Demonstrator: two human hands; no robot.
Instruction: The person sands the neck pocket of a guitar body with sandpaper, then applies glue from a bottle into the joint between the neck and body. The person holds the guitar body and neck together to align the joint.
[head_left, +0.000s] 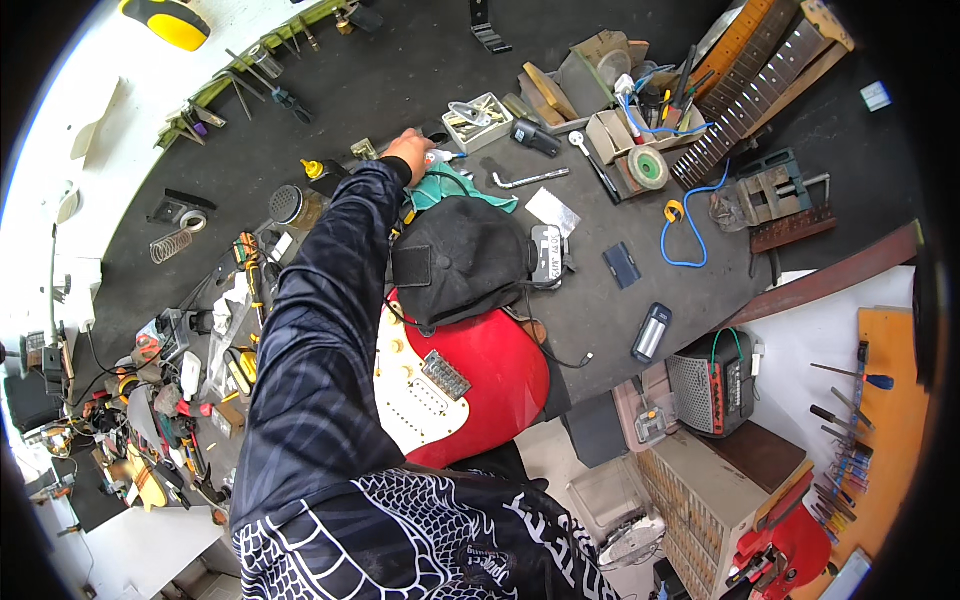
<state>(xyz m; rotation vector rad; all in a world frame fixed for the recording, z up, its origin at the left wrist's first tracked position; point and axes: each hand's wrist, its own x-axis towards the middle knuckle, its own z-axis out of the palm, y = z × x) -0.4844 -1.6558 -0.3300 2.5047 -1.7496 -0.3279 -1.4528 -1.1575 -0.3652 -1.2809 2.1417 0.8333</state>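
My left arm, in a dark patterned sleeve, stretches far over the bench. At its end my left hand [408,152] has its fingers curled together; what they hold, if anything, is too small to make out. Right beside that hand lie a teal cloth [440,186] and a small white and blue tube [446,156]. Below the cloth rests a black cap [465,262] with a labelled device [547,252] and a cable at its side. The cap partly covers a red electric guitar body [505,365] with a white pickguard [402,375]. My right hand is out of view.
A small white box of parts [478,122], a socket wrench [530,179] and a black flashlight [536,138] lie past the cloth. Guitar necks [750,100] lean at the far right, near a vise [778,195]. A mesh-lidded jar [293,207] stands left of my arm.
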